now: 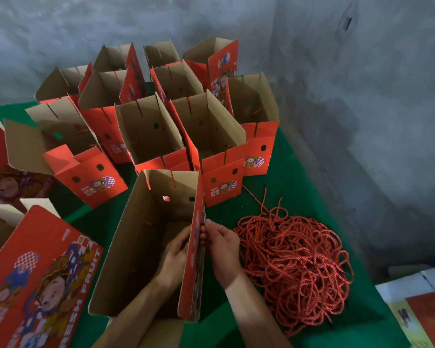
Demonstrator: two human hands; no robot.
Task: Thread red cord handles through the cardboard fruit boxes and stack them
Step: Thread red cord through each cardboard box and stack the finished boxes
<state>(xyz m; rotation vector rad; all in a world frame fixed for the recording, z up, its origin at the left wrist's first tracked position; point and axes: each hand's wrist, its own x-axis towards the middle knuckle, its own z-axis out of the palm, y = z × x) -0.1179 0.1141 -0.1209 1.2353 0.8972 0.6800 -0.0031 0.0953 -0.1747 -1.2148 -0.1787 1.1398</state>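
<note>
While I work at the open box (146,237) standing on the green table (299,172) right in front of me, my left hand (173,254) is inside it against the right wall (195,259), and my right hand (222,243) is outside that same wall. Right fingertips (204,231) are pinched together on something small and dark at the panel face, I judge it's a cord tip going at a handle hole, too small to be sure. Left fingers lie curled toward the wall from inside; whether they hold anything I cannot tell, the panel hides them.

Box is thin corrugated card, light, empty, tall flaps up. I judge it slides or tips with any sideways shove, so the inside hand should brace the wall while the outside one pushes. Wall will flex and crease if squeezed mid-panel; better to hold near the hole or a folded edge where it's stiffer.

Loose cords sit in a pile (294,270) just right of the box, on the table, well tangled. Twisted red cord is soft and limp, won't push through a hole by its body; grip right at the end and feed it. Pulling one from the heap will likely drag neighbours, so lift by a free end.

Threaded-looking boxes (176,126) stand in rows behind, near the grey wall (362,96). Flat printed cartons (43,280) lie at left
</note>
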